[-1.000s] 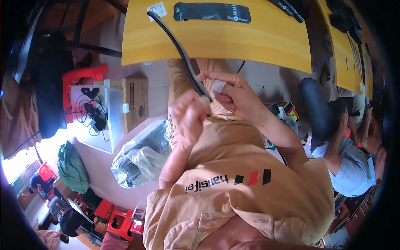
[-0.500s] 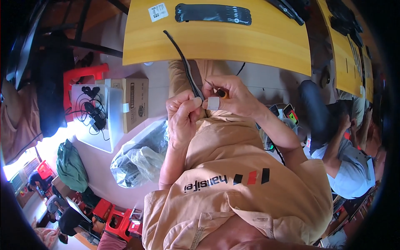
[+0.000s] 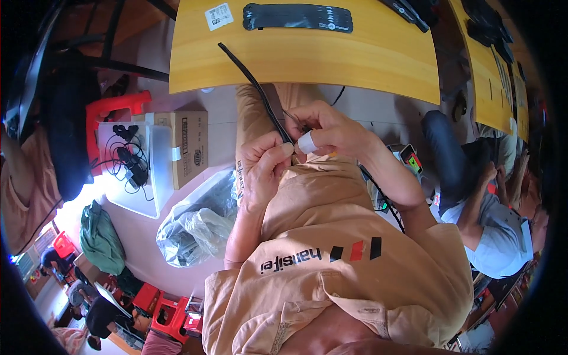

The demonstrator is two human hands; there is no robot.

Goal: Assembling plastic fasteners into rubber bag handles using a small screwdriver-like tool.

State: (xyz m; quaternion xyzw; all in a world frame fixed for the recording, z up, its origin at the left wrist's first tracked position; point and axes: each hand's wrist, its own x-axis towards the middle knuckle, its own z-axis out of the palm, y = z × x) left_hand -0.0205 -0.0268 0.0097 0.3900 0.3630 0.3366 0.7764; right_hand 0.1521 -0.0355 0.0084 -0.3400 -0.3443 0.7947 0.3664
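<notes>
Over my lap, my left hand (image 3: 263,168) pinches the lower end of a long, narrow black strip (image 3: 253,80). The strip slants up and to the left, its far end over the table edge. My right hand (image 3: 340,133) meets the left one at the pinched end, with white tape (image 3: 306,142) wrapped round its thumb. Its fingers are curled round a slim pointed tool (image 3: 289,115). Only the tool's thin tip shows well; its handle is mostly hidden in the palm. The fingers cover the spot where tip and strip come together.
On the yellow table (image 3: 296,59) lie a flat black strap pack (image 3: 296,18) and a white label (image 3: 219,16). To my left are a clear bin (image 3: 127,198) with black cables, a cardboard box (image 3: 192,142) and a plastic bag (image 3: 198,231). A co-worker (image 3: 488,236) sits at right.
My right hand has turned, so the tool's orange and black handle, plain before, is now mostly hidden. The strip leans a little further left. Both hands stay together.
</notes>
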